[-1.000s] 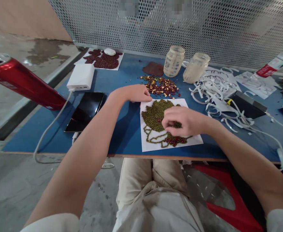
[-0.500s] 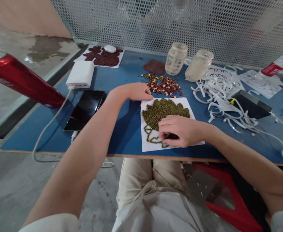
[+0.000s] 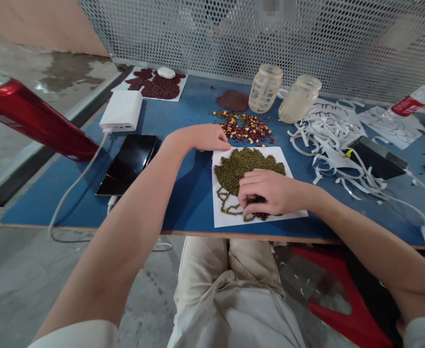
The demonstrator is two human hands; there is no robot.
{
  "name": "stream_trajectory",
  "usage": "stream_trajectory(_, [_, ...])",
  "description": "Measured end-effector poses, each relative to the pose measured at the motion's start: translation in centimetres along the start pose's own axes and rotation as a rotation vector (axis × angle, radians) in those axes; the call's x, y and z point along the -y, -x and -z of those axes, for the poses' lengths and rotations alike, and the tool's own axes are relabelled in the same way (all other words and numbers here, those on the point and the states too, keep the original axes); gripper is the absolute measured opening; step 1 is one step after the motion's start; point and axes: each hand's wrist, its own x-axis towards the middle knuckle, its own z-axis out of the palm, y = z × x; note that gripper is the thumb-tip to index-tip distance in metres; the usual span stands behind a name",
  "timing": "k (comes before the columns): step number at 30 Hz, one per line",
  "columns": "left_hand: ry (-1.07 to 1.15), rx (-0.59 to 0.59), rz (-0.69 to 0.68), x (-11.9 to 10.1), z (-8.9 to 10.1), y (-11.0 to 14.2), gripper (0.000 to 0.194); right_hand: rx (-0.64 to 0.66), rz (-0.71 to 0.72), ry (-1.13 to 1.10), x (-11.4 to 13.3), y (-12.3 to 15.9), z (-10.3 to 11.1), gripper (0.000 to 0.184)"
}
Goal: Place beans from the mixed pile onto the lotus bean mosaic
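Note:
A white paper sheet (image 3: pixel 288 164) lies near the blue table's (image 3: pixel 183 193) front edge. On it is a leaf-shaped picture made of green beans (image 3: pixel 234 166), with dark red beans (image 3: pixel 261 212) at the bottom. My right hand (image 3: pixel 270 191) rests on the lower part of the picture. Its fingers are bent and pinched down onto the red beans. My left hand (image 3: pixel 205 137) lies at the sheet's top left corner, fingers together and curled, pinning the paper. A loose pile of mixed red and yellow beans (image 3: pixel 244 128) sits just behind the sheet.
Two plastic jars (image 3: pixel 265 88) (image 3: pixel 299 98) stand behind the pile. White paper strips (image 3: pixel 328 145) and a black box (image 3: pixel 377 159) lie to the right. A phone (image 3: pixel 128 163), a white power bank (image 3: pixel 122 111) and a red can (image 3: pixel 34 121) are on the left. A second bean picture (image 3: pixel 156 87) lies at the back.
My right hand has slid from the middle of the bean picture down to its lower part, toward me. My left hand has stayed at the paper's corner.

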Motion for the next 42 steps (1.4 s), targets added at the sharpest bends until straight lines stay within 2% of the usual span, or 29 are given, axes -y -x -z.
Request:
stream_trajectory(4, [0.002,0.003,0.0,0.0,0.0,0.0,0.027,0.014,-0.055,-0.004,0.1,-0.1,-0.2,0.022])
stream_trajectory(7, [0.001,-0.001,0.019,-0.1,0.0,0.0,0.024,-0.038,-0.023,-0.064,0.1,-0.2,0.0,0.024])
stream_trajectory(9, [0.001,-0.004,0.03,-0.1,0.1,0.0,0.023,-0.172,-0.05,-0.125,-0.1,0.1,0.7,0.026])
stream_trajectory(11, [0.0,-0.004,0.04,-0.2,0.1,0.0,0.022,-0.399,-0.164,-0.094,-0.8,0.7,1.9,0.023])
stream_trajectory(13, [0.0,0.002,0.04,-0.1,0.1,0.0,0.023,-0.62,-0.314,0.074,-2.2,1.7,3.5,0.018])
stream_trajectory(14, [0.002,0.004,0.035,-0.1,0.1,0.0,0.024,-0.692,-0.378,0.187,-3.2,2.3,4.2,0.016])
stream_trajectory(15, [0.003,0.005,0.03,-0.1,0.2,0.1,0.025,-0.709,-0.429,0.283,-4.2,2.8,4.8,0.014])
stream_trajectory(18, [-0.015,-0.002,0.022,-0.2,0.2,0.2,0.025,-0.648,-0.518,0.42,-7.2,4.2,6.0,0.013])
stream_trajectory(21, [-0.048,-0.015,0.015,-0.4,0.2,0.3,0.026,-0.55,-0.546,0.459,-9.0,4.8,6.2,0.013])
stream_trajectory(32, [-0.035,-0.01,0.031,-0.4,0.2,0.2,0.024,-0.347,-0.562,0.514,-10.6,3.6,5.6,0.015])
stream_trajectory(35, [-0.031,-0.002,0.044,-0.4,0.2,0.2,0.025,-0.385,-0.532,0.524,-9.1,3.3,5.8,0.015])
stream_trajectory(38, [-0.018,0.005,0.031,-0.2,0.2,0.0,0.022,-0.407,-0.37,0.402,-5.7,2.7,5.2,0.016])
stream_trajectory(42, [-0.011,0.001,0.012,0.1,0.1,-0.2,0.023,-0.169,-0.046,0.104,-1.0,1.5,2.8,0.015])
